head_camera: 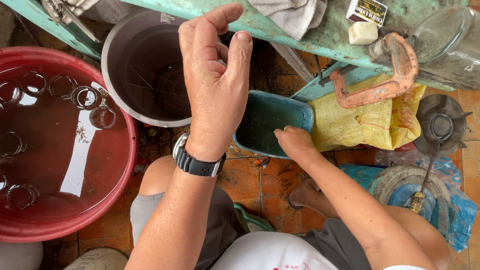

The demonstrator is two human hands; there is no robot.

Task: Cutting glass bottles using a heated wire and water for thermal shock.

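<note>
Seated person, head cam looking down at knees and floor. Left hand (215, 85) raised in mid air above the floor, back of hand to cam, fingers loosely curled, thumb up; nothing seen in it, palm side hidden so can't tell for sure. Black wristwatch (197, 162) on that wrist. Right hand (295, 141) low, at the near rim of a small teal rectangular tub (270, 117); fingers curled over the rim, touching it; whether it holds anything inside is hidden.

Floor: orange-brown tiles (267, 185), wet and stained, dark grout. Left: big red basin (70, 227) full of water, several clear glass jars (85, 97) sunk in it. Just beside it, upper centre, a grey metal pot (120, 45), inside dark. Tub sits between pot and a yellow woven sack (350, 122).

Top edge: worn teal-painted wooden bench (320, 37), paint flaking. On it a grey cloth (292, 15), a whitish soap-like block (362, 33), a small printed box (366, 11), a clear glass jar (445, 35) lying on its side. Orange C-clamp (387, 75) on bench edge, rusty. Right side: small gas burner (440, 125), blue plastic bag (460, 210) w/ round metal part near right knee. Grey shorts, white shirt at bottom.
</note>
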